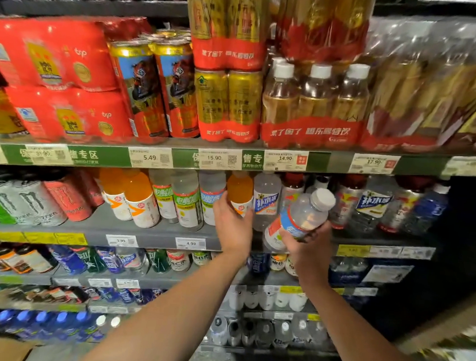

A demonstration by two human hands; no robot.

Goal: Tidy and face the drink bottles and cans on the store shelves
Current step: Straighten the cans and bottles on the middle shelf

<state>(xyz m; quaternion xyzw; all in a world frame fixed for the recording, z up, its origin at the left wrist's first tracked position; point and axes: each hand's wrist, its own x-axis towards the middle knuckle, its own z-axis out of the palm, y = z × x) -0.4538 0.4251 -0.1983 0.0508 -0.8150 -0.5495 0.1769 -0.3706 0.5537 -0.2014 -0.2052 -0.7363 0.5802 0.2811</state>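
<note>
My right hand point(306, 247) grips a clear bottle point(299, 218) with a white cap and a blue and red label, tilted with the cap up to the right, in front of the second shelf. My left hand point(232, 222) reaches onto that shelf point(132, 230) and wraps around the lower part of an orange drink bottle point(239, 190). Left of it stand clear bottles with green and blue labels point(186, 202), and two more orange bottles point(138, 198). To the right of the orange bottle stands a clear bottle with a blue label point(266, 199).
Monster cans point(37, 200) stand at the left of the same shelf, red-capped and blue bottles point(375, 207) at its right. The shelf above holds red can packs point(58, 77), tall cans point(158, 90) and shrink-wrapped tea bottles point(315, 106). Lower shelves carry more bottles.
</note>
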